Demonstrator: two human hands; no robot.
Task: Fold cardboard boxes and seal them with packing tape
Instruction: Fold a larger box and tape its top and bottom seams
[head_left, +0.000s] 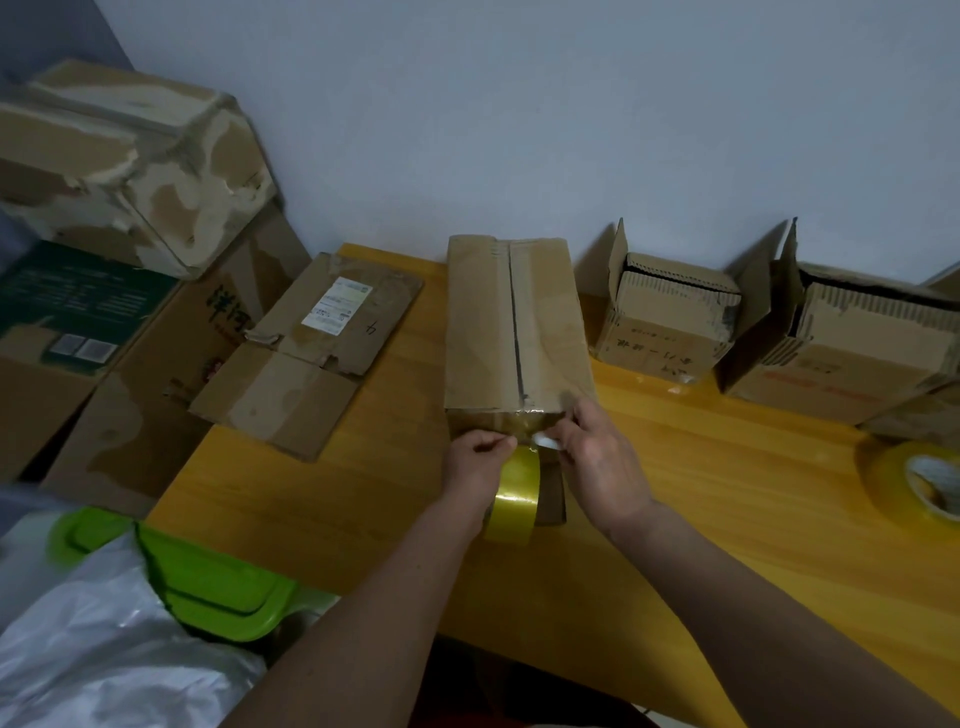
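- Left hand (480, 460): fingers curled, pinching the tape at the near end face of the tall box (514, 322); wrist lies over the yellow tape roll (514, 496).
- Right hand (597, 460): fingers bent, thumb and fingertips pinching a small pale object at the tape edge; cannot tell what it is.
- Tape roll stands on edge against the box's near face, between both hands; a glossy strip runs up to the box's near top edge.
- Tall box lies lengthwise on the yellow table (701, 509), centre seam running far to near, far end touching the wall.
- Left: a flattened carton (317, 348) overhangs the table's left edge, just beside the box.
- Right: two open-flapped boxes (670, 317) (852, 348) along the wall; bare tabletop near of them.
- Second tape roll (914, 480) at the right frame edge, well apart.
- Off-table, left: stacked cartons (124, 166), green lid (208, 582), white plastic bag (104, 654).
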